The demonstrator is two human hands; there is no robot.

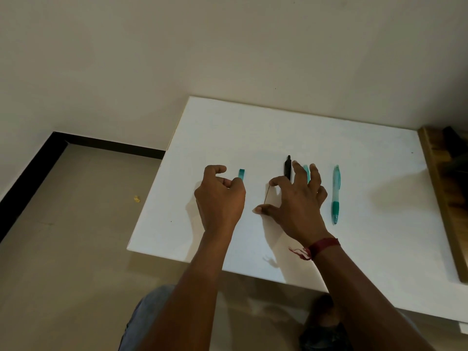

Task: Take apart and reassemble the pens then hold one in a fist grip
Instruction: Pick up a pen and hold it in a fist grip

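Head view: whole teal pen lies on the desk; right hand, fingers splayed, pinches thin refill; left hand curls at teal barrel piece, grip unclear.

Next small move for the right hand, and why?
Probably pinch the thin refill and lift it. The right hand has index and thumb tips at its two ends, and it seems to lie bare on the white table, outside any barrel, so reassembly likely needs it next.
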